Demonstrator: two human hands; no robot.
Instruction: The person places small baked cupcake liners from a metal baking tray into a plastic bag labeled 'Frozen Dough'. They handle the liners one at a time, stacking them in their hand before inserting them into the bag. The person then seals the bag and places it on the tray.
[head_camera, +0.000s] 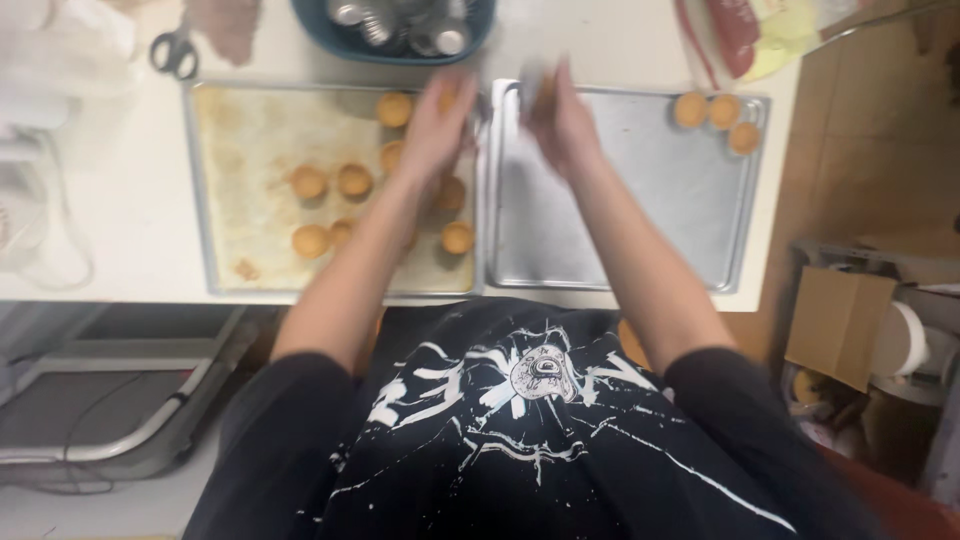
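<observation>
- The left hand (437, 125) was stretched out over the far right part of the paper-lined baking tray (215, 180), close to the seam between the two trays.
- Its fingers reached toward a small golden cake (447, 97) at the far edge of that tray; motion blur hid whether the fingers closed on it, so the grip could not be told.
- The right hand (562, 120) was raised over the far left corner of the bare metal tray (620, 220), just beside the left hand.
- The right hand appeared curled round something small and pale at its fingertips, but blur prevented any finding on what it was or how tightly it was held.
- About ten more golden cakes lay scattered on the lined tray, among them one at the far middle (394, 108), a pair at centre (309, 181), and one near the right edge (458, 236).
- The lining paper showed brown grease staining across most of its surface.
- Three cakes (717, 115) sat grouped together in the far right corner of the bare tray, touching or nearly so, well apart from both hands.
- Both trays rested side by side on a white worktable (140, 200).
- A blue basin (320, 35) holding metal moulds stood at the far edge, beyond the hands.
- Scissors (174, 50) lay far left of the basin.
- A cardboard box (835, 320) stood on the floor to the right of the table.
</observation>
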